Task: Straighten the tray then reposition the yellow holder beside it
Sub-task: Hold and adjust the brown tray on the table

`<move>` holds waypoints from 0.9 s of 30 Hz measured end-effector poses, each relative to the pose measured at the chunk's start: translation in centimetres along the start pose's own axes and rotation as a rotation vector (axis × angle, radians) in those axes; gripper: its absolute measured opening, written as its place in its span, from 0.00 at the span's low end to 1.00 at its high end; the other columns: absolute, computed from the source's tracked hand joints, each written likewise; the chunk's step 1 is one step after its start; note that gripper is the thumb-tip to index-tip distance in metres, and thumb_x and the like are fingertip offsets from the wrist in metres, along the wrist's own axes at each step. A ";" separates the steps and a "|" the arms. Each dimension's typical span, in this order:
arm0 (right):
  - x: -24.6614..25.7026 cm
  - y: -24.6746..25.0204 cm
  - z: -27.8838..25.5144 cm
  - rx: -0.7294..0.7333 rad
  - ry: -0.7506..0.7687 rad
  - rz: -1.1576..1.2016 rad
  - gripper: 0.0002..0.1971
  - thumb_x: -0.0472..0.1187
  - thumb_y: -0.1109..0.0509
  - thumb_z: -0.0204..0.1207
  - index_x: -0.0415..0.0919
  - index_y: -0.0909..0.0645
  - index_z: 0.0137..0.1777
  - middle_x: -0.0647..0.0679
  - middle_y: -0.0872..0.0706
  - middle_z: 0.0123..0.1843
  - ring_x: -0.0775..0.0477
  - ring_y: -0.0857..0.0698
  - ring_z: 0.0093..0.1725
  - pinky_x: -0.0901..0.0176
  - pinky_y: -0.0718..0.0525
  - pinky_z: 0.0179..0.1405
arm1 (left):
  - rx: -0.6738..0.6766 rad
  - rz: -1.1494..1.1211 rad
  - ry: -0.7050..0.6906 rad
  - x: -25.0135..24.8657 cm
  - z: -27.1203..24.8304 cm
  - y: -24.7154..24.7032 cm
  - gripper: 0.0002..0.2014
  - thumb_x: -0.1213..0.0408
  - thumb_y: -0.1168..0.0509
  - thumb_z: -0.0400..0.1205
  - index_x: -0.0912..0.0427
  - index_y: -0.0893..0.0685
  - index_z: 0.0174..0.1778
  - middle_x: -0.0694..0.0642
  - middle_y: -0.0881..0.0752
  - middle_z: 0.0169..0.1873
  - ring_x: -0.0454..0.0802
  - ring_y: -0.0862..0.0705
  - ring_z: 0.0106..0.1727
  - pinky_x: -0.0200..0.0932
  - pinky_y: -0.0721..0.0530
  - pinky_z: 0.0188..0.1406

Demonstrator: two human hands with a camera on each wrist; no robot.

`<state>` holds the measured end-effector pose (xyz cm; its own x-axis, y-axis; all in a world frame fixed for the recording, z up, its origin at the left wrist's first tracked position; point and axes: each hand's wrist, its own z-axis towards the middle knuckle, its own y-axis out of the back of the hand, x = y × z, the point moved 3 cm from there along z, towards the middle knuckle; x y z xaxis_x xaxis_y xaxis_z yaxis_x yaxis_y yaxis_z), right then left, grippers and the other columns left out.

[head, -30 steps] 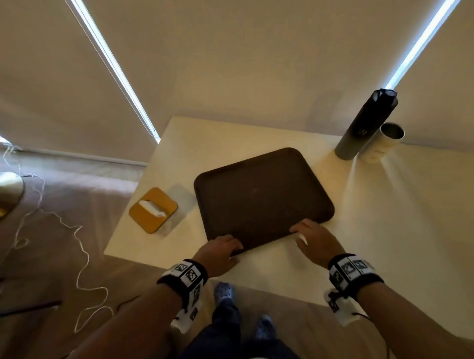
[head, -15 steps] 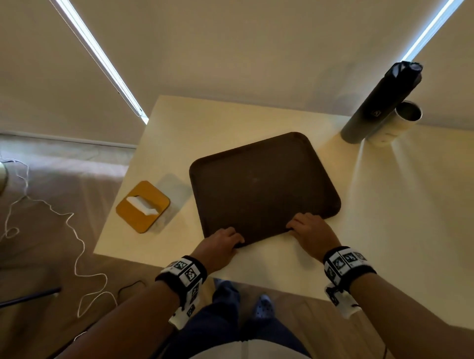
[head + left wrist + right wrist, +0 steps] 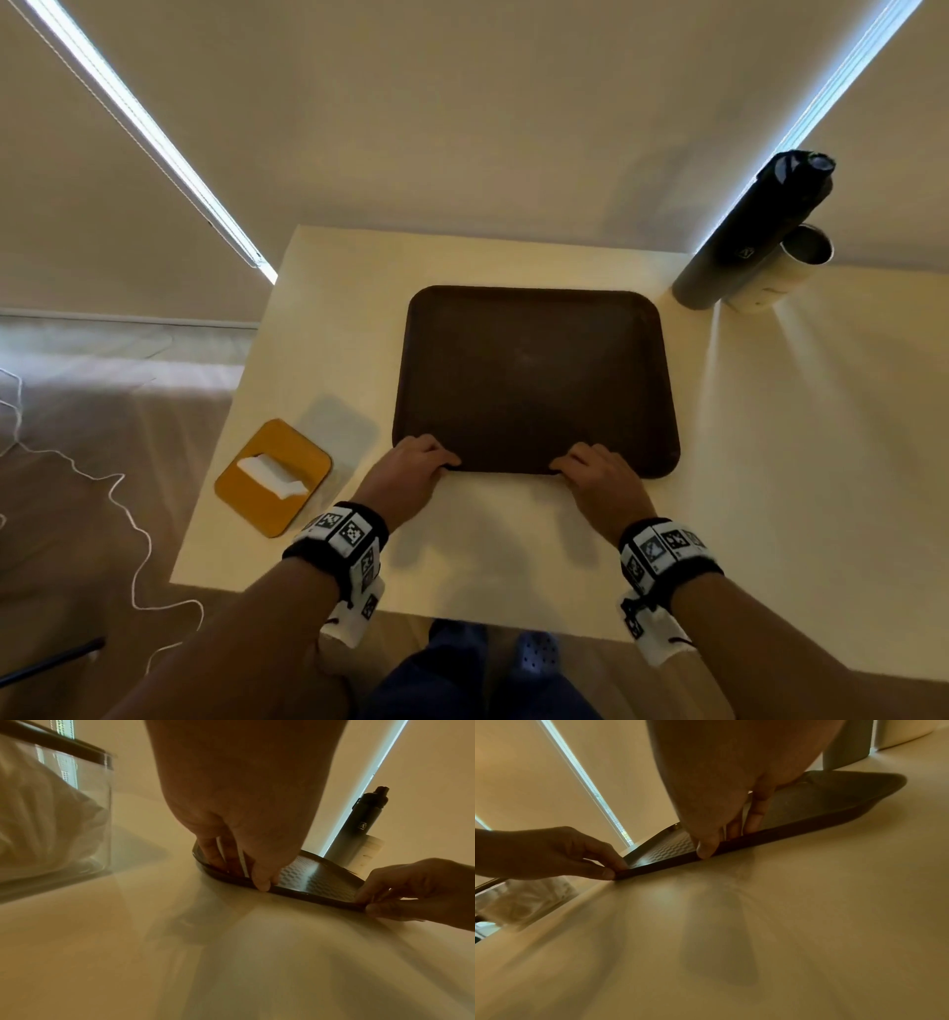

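Observation:
A dark brown tray [image 3: 534, 375] lies flat on the pale table [image 3: 513, 539], its sides square with the table's edges. My left hand [image 3: 411, 473] pinches the tray's near rim toward the left corner, thumb under the edge and fingers on top. My right hand [image 3: 598, 475] pinches the same rim further right. Both wrist views show the thumbs against the rim [image 3: 290, 889] [image 3: 795, 830]. The yellow holder [image 3: 273, 477], with white napkins sticking out of its slot, stands at the table's near left, apart from the tray.
A tall dark bottle [image 3: 755, 231] and a white cup [image 3: 780, 272] stand at the table's back right, close to the tray's far right corner. A white cable [image 3: 118, 514] trails on the floor at left. My feet [image 3: 534, 652] are under the table's near edge.
Both hands have turned the tray clockwise from a skewed angle until it lies square with the table. The holder has stayed put.

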<state>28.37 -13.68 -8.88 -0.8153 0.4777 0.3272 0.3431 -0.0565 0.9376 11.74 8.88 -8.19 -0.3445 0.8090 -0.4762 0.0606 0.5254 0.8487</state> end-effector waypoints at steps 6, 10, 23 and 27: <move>-0.6 0.9 3.8 -0.043 -0.069 0.014 0.10 0.37 0.29 0.76 0.44 0.16 0.56 0.46 0.17 0.49 0.45 0.19 0.45 0.50 0.18 0.45 | -0.060 -0.026 -0.007 1.2 3.6 1.8 0.14 0.71 0.34 0.83 0.54 0.10 0.61 0.56 0.14 0.53 0.56 0.18 0.50 0.54 0.15 0.52; -0.7 1.0 5.6 -0.050 -0.097 0.022 0.10 0.37 0.31 0.77 0.43 0.16 0.57 0.46 0.17 0.49 0.44 0.19 0.46 0.49 0.18 0.46 | -0.078 -0.026 0.011 1.8 5.3 2.7 0.13 0.71 0.34 0.83 0.55 0.10 0.61 0.57 0.14 0.53 0.57 0.18 0.52 0.53 0.15 0.52; -0.2 1.2 8.0 -0.075 -0.104 0.069 0.08 0.39 0.31 0.79 0.43 0.16 0.56 0.46 0.18 0.48 0.45 0.21 0.44 0.49 0.19 0.45 | -0.093 -0.019 0.063 2.9 6.7 3.9 0.12 0.69 0.35 0.85 0.56 0.13 0.62 0.57 0.15 0.56 0.56 0.18 0.55 0.54 0.15 0.56; -0.1 1.1 7.9 -0.100 -0.098 0.066 0.08 0.38 0.30 0.78 0.43 0.16 0.56 0.46 0.17 0.47 0.45 0.21 0.43 0.50 0.19 0.43 | -0.081 -0.016 0.073 2.9 6.7 3.8 0.13 0.69 0.36 0.86 0.57 0.13 0.63 0.58 0.15 0.57 0.56 0.19 0.57 0.53 0.16 0.58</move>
<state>32.55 -6.84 -8.79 -0.7411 0.5533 0.3803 0.3425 -0.1755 0.9230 17.28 15.00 -7.85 -0.4121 0.7781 -0.4741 -0.0204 0.5123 0.8585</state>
